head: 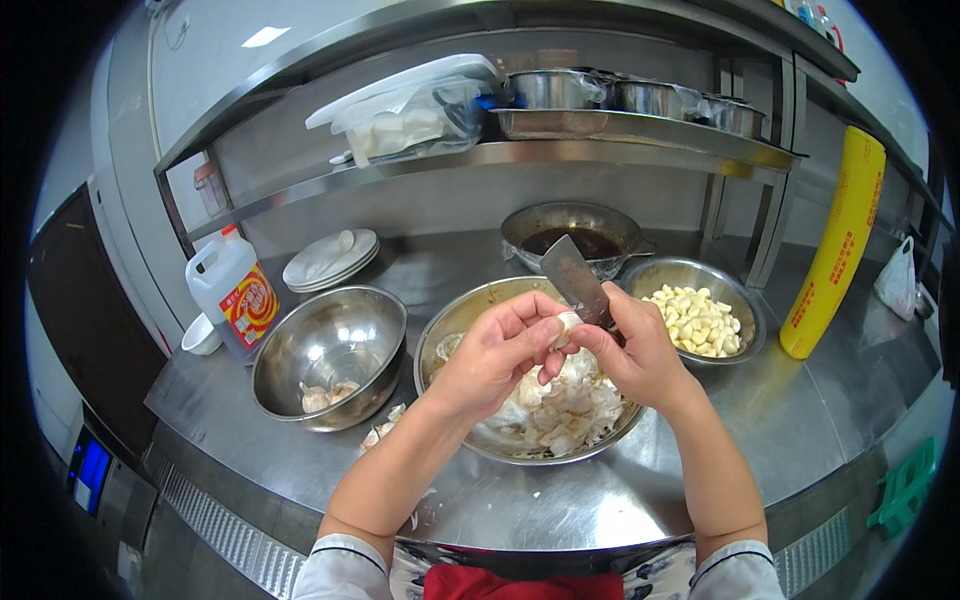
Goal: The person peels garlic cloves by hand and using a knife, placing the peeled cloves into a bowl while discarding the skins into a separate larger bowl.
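My left hand (517, 341) pinches a garlic clove (565, 328) between thumb and fingers. A cleaver (576, 279) is gripped in my right hand (643, 349), its broad blade angled up and to the left, and the right thumb is at the clove. Both hands are above a wide metal bowl (487, 448) heaped with papery garlic skins (562, 412). On the right, another metal bowl (752, 330) holds many peeled garlic cloves (697, 322). The metal bowl on the left (330, 330) has a few unpeeled garlic bulbs (326, 396) at its bottom.
Unpeeled cloves (386, 426) lie on the steel table (525, 510) between bowls. Behind stand a plastic jug (232, 289), stacked plates (334, 259) and a pan of dark liquid (574, 225). A yellow roll (832, 247) stands at right. A steel shelf (637, 150) spans the back.
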A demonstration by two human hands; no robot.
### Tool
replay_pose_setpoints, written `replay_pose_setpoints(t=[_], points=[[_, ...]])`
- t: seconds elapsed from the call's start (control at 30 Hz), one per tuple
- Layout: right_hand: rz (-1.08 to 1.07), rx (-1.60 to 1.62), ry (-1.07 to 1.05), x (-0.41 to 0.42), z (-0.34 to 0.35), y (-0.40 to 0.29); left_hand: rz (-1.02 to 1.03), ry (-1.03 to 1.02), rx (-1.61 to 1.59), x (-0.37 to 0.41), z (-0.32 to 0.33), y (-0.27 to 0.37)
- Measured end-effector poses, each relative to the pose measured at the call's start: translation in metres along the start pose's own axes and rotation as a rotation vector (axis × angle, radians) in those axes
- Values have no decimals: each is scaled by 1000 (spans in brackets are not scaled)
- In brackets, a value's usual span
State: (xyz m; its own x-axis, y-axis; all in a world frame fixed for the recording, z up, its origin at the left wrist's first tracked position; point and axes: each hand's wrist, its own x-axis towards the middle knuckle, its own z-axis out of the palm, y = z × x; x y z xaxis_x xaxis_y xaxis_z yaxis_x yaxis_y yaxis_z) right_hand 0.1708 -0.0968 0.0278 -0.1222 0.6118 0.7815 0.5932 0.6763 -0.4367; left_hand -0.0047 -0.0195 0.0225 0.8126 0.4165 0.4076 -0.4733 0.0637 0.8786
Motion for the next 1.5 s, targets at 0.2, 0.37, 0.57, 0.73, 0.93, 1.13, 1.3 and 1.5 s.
replay_pose_setpoints(t=[0.2,0.37,0.57,0.73,0.93,1.13,1.3,1.5], points=[[14,-158,-36,-2,-1,0,9,101,67,-2,3,-3],[-28,-52,60,-3,9,2,-5,125,43,-1,2,-3],[128,109,87,-2,8,5,-58,137,-149,2,-3,4],[146,20,47,0,3,0,-85,115,-170,1,-5,8],[66,-82,22,0,3,-2,-130,97,-188,1,-6,-2],[14,-200,-1,1,-1,-3,-89,119,91,-1,-1,2],[-68,-279,-26,1,2,-2,-114,109,116,-3,-6,0],[-107,-346,-17,0,4,1,-146,93,114,-3,-7,-2]])
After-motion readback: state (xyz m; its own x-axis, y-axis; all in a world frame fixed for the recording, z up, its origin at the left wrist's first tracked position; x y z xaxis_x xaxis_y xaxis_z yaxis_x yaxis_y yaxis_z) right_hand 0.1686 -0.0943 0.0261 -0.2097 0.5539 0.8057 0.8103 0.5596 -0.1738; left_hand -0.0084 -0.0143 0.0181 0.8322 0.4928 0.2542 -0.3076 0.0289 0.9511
